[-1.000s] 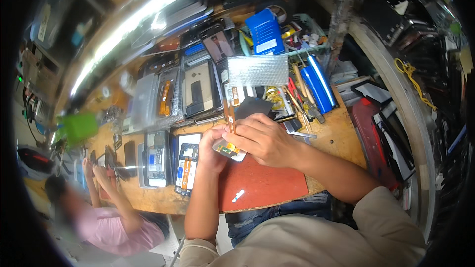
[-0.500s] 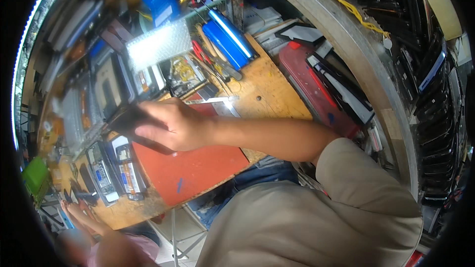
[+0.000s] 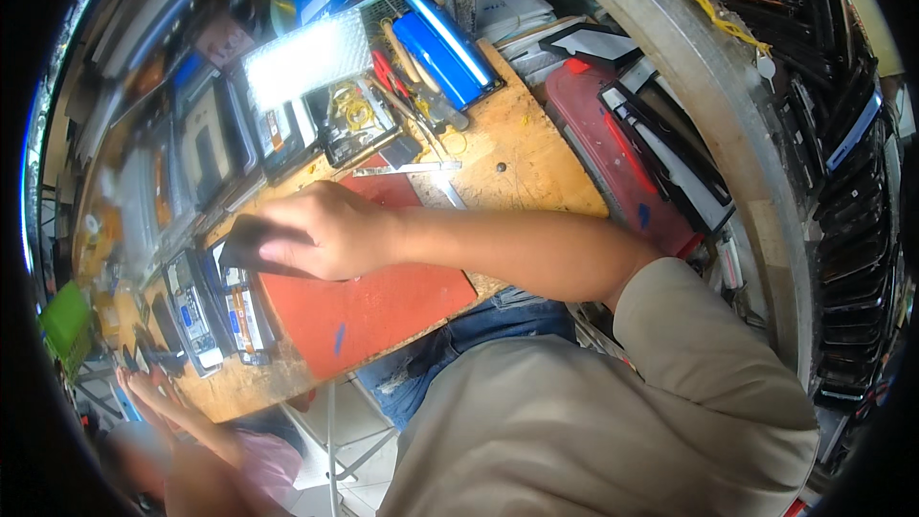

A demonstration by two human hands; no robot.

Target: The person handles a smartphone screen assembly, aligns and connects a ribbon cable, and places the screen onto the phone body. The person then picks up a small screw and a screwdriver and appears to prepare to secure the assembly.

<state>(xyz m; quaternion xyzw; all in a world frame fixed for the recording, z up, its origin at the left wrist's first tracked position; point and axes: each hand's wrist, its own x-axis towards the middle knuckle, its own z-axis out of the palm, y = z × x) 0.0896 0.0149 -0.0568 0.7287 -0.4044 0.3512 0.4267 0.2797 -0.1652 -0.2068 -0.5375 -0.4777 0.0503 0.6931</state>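
Observation:
My right hand [image 3: 335,230] reaches leftward across the bench with its back up and its thumb on the near side. Pinched between thumb and fingers is a dark flat piece [image 3: 247,245], partly hidden by the fingers and too dark to name more exactly. It is held over the left edge of a red-orange work mat [image 3: 383,316]. Just beyond it lie two opened phones, one with silver and blue parts [image 3: 192,311] and one with a white and orange battery area [image 3: 247,318]. My left hand does not show.
A wooden bench [image 3: 536,172] carries a metal ruler [image 3: 402,169], red-handled pliers [image 3: 385,72], a blue case [image 3: 445,57], a parts tray [image 3: 354,120] and bubble wrap [image 3: 306,62]. A red box [image 3: 613,144] stands right. Another person's hands [image 3: 148,391] are at lower left.
The dark piece has turned in my right hand's grip and comes close to the opened phones' far end. The view has shifted slightly; the items on the bench look unchanged.

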